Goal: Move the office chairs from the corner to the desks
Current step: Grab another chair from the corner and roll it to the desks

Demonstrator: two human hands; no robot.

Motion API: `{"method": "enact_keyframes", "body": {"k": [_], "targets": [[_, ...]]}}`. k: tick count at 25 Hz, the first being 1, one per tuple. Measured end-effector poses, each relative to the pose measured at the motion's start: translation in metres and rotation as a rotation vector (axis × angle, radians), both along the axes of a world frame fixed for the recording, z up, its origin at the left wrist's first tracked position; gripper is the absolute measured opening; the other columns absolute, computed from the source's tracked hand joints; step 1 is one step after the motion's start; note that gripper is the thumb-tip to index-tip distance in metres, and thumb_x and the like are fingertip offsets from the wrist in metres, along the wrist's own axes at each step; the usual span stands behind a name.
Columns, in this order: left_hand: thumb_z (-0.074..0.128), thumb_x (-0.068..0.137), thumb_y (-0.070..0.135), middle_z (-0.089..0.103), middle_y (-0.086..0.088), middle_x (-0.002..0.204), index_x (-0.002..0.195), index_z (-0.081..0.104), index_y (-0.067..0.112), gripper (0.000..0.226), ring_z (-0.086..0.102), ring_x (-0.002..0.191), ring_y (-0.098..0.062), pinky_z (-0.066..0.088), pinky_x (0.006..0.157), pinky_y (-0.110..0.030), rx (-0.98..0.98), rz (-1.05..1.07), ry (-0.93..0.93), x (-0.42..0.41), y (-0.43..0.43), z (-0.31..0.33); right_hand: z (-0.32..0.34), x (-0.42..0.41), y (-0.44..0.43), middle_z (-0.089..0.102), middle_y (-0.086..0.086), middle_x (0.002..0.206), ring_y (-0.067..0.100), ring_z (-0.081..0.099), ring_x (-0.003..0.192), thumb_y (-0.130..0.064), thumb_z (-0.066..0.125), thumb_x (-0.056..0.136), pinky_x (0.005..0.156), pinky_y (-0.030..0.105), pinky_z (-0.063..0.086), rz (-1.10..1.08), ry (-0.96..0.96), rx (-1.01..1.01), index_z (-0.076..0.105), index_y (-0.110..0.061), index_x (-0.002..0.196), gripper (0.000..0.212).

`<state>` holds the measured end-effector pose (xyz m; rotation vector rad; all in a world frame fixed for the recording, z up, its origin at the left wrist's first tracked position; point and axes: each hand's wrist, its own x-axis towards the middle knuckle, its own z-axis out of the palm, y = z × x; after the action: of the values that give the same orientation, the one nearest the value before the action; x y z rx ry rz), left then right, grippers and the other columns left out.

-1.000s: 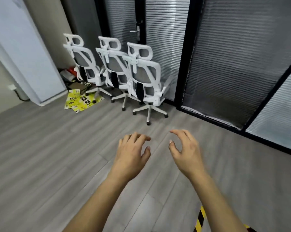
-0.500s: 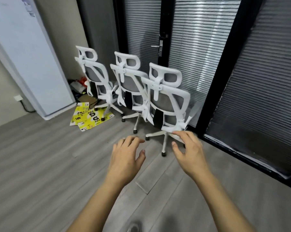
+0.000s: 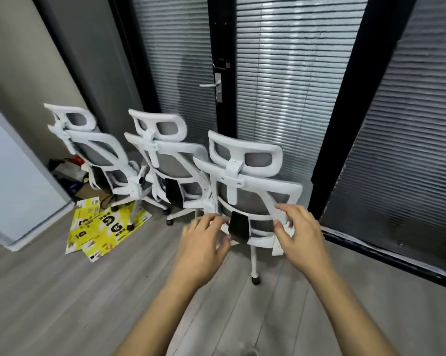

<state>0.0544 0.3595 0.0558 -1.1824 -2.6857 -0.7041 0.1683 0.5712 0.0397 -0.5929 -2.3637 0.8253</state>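
Observation:
Three white office chairs with grey mesh backs stand in a row in the corner, backs toward me. The nearest chair (image 3: 245, 181) is right in front of my hands. The middle chair (image 3: 165, 160) and the far chair (image 3: 93, 150) stand to its left. My left hand (image 3: 204, 245) hovers open at the lower left of the nearest chair's back, fingers spread, not gripping. My right hand (image 3: 299, 235) is open at the lower right of the back frame, its fingertips at the white strut; I cannot tell if they touch it.
A black-framed glass wall with blinds and a door with a handle (image 3: 211, 85) run behind the chairs. Yellow printed cardboard sheets (image 3: 101, 227) lie on the grey wood floor. Bags and clutter (image 3: 68, 168) sit in the corner beside a white cabinet (image 3: 19, 188).
The view has closed in on the chairs. Both hands have reached forward, from mid-air over the floor to the lower back of the nearest chair.

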Motion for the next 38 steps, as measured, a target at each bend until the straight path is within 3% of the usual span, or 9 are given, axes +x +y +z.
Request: {"method": "enact_keyframes", "body": {"k": [7, 11, 13, 17, 22, 27, 30, 35, 38], "targets": [[0.048, 0.098, 0.043, 0.053, 0.01, 0.133, 0.136, 0.05, 0.035, 0.039, 0.047, 0.121, -0.02, 0.036, 0.1, -0.037, -0.099, -0.034, -0.062, -0.176, 0.087, -0.02, -0.04, -0.156, 0.092, 0.058, -0.009, 0.124, 0.019, 0.055, 0.116, -0.034, 0.059, 0.092, 0.1, 0.046, 0.045, -0.095, -0.106, -0.008, 0.059, -0.029, 0.128, 0.036], [0.045, 0.095, 0.047, 0.059, 0.002, 0.126, 0.131, 0.057, 0.029, 0.043, 0.055, 0.116, -0.026, 0.044, 0.096, -0.042, -0.103, -0.137, -0.027, -0.26, 0.123, -0.047, -0.059, -0.203, 0.116, 0.059, -0.007, 0.124, 0.021, 0.053, 0.12, -0.049, 0.059, 0.091, 0.104, 0.039, 0.038, -0.241, -0.301, 0.042, 0.06, -0.028, 0.126, 0.041], [0.041, 0.092, 0.051, 0.061, -0.001, 0.124, 0.127, 0.06, 0.029, 0.046, 0.057, 0.114, -0.028, 0.046, 0.096, -0.045, -0.121, -0.203, 0.003, -0.302, 0.141, -0.069, -0.073, -0.217, 0.117, 0.059, -0.007, 0.124, 0.021, 0.052, 0.12, -0.061, 0.057, 0.088, 0.103, 0.037, 0.036, -0.328, -0.413, 0.052, 0.061, -0.028, 0.125, 0.05], [0.042, 0.092, 0.052, 0.06, -0.001, 0.12, 0.122, 0.06, 0.031, 0.041, 0.055, 0.113, -0.028, 0.04, 0.103, -0.05, -0.148, -0.345, 0.061, -0.359, 0.154, -0.108, -0.096, -0.237, 0.099, 0.059, -0.009, 0.107, 0.02, 0.051, 0.109, -0.077, 0.053, 0.076, 0.097, 0.038, 0.043, -0.527, -0.367, 0.094, 0.063, -0.027, 0.108, 0.06], [0.039, 0.096, 0.055, 0.059, -0.003, 0.117, 0.125, 0.059, 0.031, 0.043, 0.053, 0.113, -0.03, 0.028, 0.114, -0.053, -0.123, -0.558, 0.062, -0.41, 0.144, -0.13, -0.096, -0.249, 0.058, 0.052, -0.009, 0.094, 0.023, 0.052, 0.101, -0.082, 0.058, 0.07, 0.11, 0.043, 0.033, -0.691, -0.385, 0.12, 0.057, -0.025, 0.095, 0.062], [0.038, 0.095, 0.056, 0.056, -0.006, 0.116, 0.123, 0.06, 0.033, 0.042, 0.048, 0.118, -0.031, 0.018, 0.119, -0.055, -0.1, -0.791, 0.027, -0.449, 0.116, -0.13, -0.098, -0.254, -0.029, 0.051, -0.008, 0.095, 0.02, 0.045, 0.094, -0.088, 0.05, 0.073, 0.093, 0.039, 0.042, -0.799, -0.405, 0.044, 0.055, -0.025, 0.095, 0.067], [0.034, 0.096, 0.062, 0.057, -0.005, 0.109, 0.119, 0.064, 0.032, 0.048, 0.051, 0.112, -0.031, 0.028, 0.113, -0.059, -0.081, -0.904, 0.011, -0.451, 0.099, -0.13, -0.1, -0.248, -0.085, 0.049, -0.008, 0.088, 0.019, 0.041, 0.085, -0.092, 0.048, 0.072, 0.082, 0.038, 0.043, -0.913, -0.419, 0.096, 0.057, -0.023, 0.089, 0.072], [0.031, 0.096, 0.064, 0.06, -0.003, 0.107, 0.118, 0.067, 0.031, 0.054, 0.056, 0.113, -0.029, 0.019, 0.118, -0.052, -0.054, -1.077, -0.024, -0.395, 0.068, -0.134, -0.103, -0.194, -0.179, 0.049, -0.007, 0.08, 0.019, 0.038, 0.077, -0.089, 0.059, 0.068, 0.071, 0.038, 0.043, -1.139, -0.353, 0.164, 0.059, -0.018, 0.081, 0.073], [0.039, 0.093, 0.062, 0.06, -0.002, 0.104, 0.116, 0.068, 0.032, 0.048, 0.057, 0.11, -0.029, 0.021, 0.117, -0.055, -0.068, -1.189, -0.015, -0.339, 0.044, -0.137, -0.104, -0.143, -0.238, 0.052, -0.005, 0.08, 0.019, 0.038, 0.076, -0.088, 0.06, 0.068, 0.071, 0.037, 0.042, -1.261, -0.366, 0.165, 0.061, -0.017, 0.08, 0.072]]}}
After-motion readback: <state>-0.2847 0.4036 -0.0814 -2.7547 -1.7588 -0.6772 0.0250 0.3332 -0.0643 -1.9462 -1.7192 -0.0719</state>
